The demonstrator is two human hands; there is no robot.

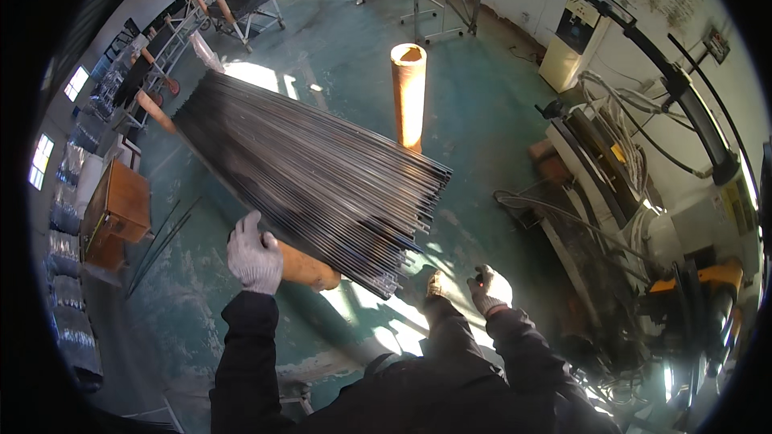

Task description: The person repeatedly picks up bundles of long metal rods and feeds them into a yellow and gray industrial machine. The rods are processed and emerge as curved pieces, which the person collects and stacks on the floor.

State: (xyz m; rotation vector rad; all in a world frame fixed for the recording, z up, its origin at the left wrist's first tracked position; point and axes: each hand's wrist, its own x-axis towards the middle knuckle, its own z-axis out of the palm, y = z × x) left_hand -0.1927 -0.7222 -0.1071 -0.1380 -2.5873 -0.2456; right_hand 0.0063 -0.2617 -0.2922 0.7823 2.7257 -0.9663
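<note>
A wide stack of long thin metal rods [305, 161] lies across orange padded supports, one post upright [408, 92] and one bar [310, 268] under the near end. My left hand [254, 257], in a white work glove, rests with spread fingers on the near left edge of the rods. My right hand [489, 289], also gloved, hangs apart from the rods to the right with its fingers curled; I cannot make out anything in it.
A machine with cables and hoses [619, 169] stands on the right, a yellow part [708, 277] near it. A wooden box [117, 213] sits on the left. Metal racks [241, 4] stand at the back on the green floor.
</note>
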